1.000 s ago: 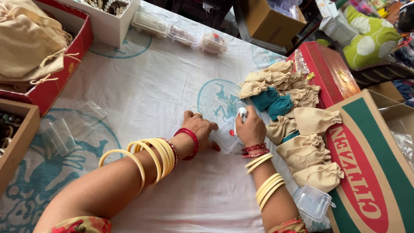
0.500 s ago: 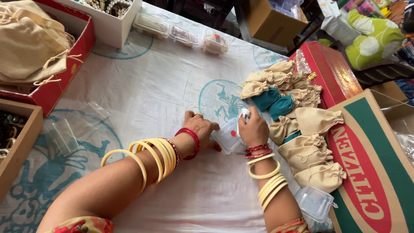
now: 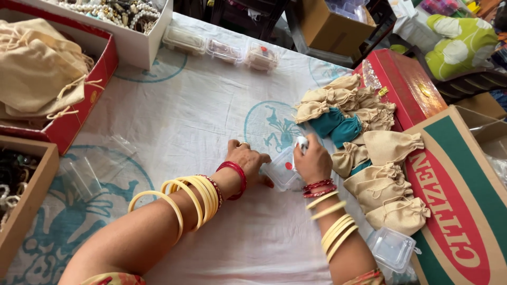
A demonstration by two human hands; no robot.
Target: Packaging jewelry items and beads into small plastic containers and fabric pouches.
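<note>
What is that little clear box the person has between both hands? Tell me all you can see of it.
The small clear box looks like thin transparent plastic, squarish with rounded corners and a lid, though whether the lid is fully shut is hard to tell. A small red spot shows through it. It lies flat on the white printed cloth. The left hand rests against its left side, and the right hand covers its right edge, fingers curled around something small and white. Its other contents cannot be made out.
</note>
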